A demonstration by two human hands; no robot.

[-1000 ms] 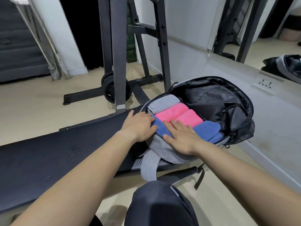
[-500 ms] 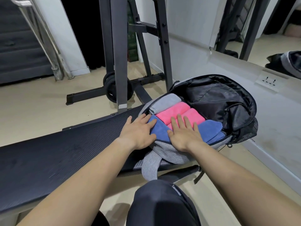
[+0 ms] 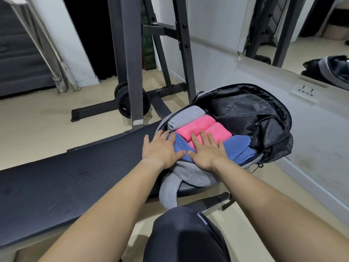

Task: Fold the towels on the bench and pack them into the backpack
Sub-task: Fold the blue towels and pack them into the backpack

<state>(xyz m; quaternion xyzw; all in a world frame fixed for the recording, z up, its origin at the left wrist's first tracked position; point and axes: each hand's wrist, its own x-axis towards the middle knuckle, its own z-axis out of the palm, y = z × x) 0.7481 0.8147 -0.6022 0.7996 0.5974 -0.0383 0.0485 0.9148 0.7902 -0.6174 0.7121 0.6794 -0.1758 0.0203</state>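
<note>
we are pressing both hands flat, fingers straight, on the folded towels in the open backpack (image 3: 264,118), which is lying at the end of the bench (image 3: 75,176). our left hand (image 3: 162,148) is pushing the blue towel (image 3: 180,148) and our right hand (image 3: 206,150) the pink towels (image 3: 196,125), probably so they are sitting low enough for closing the flap.

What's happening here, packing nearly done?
A person is packing towels into an open black-and-grey fabric backpack lying on the black padded bench. Their left hand and right hand lie flat, fingers straight, on the blue folded towels at the near edge. Behind those sit two pink rolled towels and a grey folded towel. All are inside the unzipped bag.
</note>
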